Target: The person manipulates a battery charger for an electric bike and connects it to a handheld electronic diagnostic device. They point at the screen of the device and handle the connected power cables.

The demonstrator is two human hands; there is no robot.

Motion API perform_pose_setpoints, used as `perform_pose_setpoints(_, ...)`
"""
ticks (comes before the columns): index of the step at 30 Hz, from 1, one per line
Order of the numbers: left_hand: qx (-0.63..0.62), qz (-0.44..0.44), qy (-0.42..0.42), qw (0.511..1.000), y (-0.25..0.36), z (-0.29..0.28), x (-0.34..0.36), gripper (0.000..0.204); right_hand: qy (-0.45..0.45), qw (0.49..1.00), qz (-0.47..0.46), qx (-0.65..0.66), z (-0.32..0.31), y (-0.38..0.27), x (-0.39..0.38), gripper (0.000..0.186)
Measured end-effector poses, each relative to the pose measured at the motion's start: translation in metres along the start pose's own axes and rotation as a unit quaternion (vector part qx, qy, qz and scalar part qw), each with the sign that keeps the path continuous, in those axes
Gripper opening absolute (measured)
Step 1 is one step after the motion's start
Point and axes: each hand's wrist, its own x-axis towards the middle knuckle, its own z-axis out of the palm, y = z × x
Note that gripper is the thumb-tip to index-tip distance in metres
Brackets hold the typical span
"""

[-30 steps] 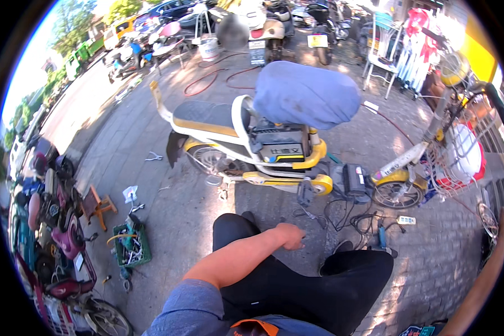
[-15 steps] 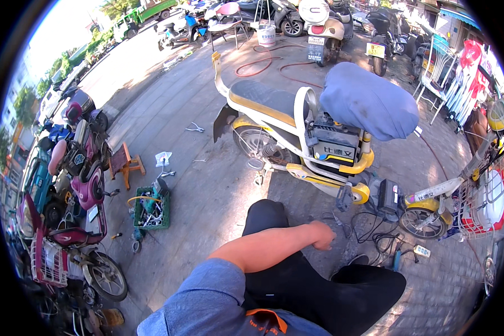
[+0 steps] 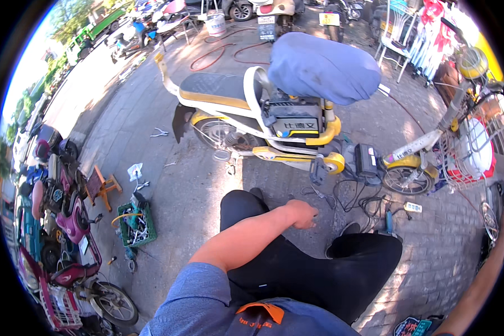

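My left hand (image 3: pixel 301 214) is held over my bent legs, its fingers curled and nothing showing in them. At the right edge my right forearm (image 3: pixel 479 280) reaches outward, and its hand is cut off by the dark rim. Ahead stands a white and yellow electric scooter (image 3: pixel 207 99), with a blue cloth cover (image 3: pixel 325 67) over its front seat and a black battery box (image 3: pixel 297 119) beneath. A smaller black box (image 3: pixel 367 161) is by its footboard. Black cables (image 3: pixel 369 203), a blue-handled tool (image 3: pixel 389 221) and a white power strip (image 3: pixel 413 207) lie near my foot.
At left are a green tool basket (image 3: pixel 151 228), a low wooden stool (image 3: pixel 102 189) and pliers (image 3: pixel 159 133) on the pavement. A purple scooter (image 3: pixel 73 218) is parked beyond. A chair (image 3: pixel 399 42) and a red hose (image 3: pixel 210 61) lie farther back; a wire basket (image 3: pixel 459 168) is at right.
The view has swung to the right, so the scooter and tools sit farther left and higher. My right forearm has come into view at the right edge. My left hand remains curled over my legs.
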Motion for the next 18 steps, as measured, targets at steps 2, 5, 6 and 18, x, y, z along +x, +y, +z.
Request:
perform_pose_setpoints(2, -0.003, -0.010, 0.006, 1.000, -0.003, -0.004, -0.006, 0.055, 0.033, 0.994, 0.069, 0.077, 0.034, 0.009, -0.005, 0.054)
perform_pose_setpoints(5, -0.018, -0.045, -0.004, 0.999, -0.010, 0.002, -0.027, 0.055, 0.103, 0.964, 0.135, 0.204, 0.059, -0.019, 0.027, 0.065)
perform_pose_setpoints(6, -0.010, -0.018, -0.004, 1.000, 0.003, -0.006, -0.010, 0.055, 0.129, 0.948, 0.184, 0.226, 0.064, 0.030, 0.007, 0.074)
perform_pose_setpoints(18, -0.012, -0.023, 0.006, 1.000, -0.005, 0.004, -0.010, 0.059, 0.113, 0.953, 0.155, 0.235, 0.066, 0.043, 0.014, 0.084)
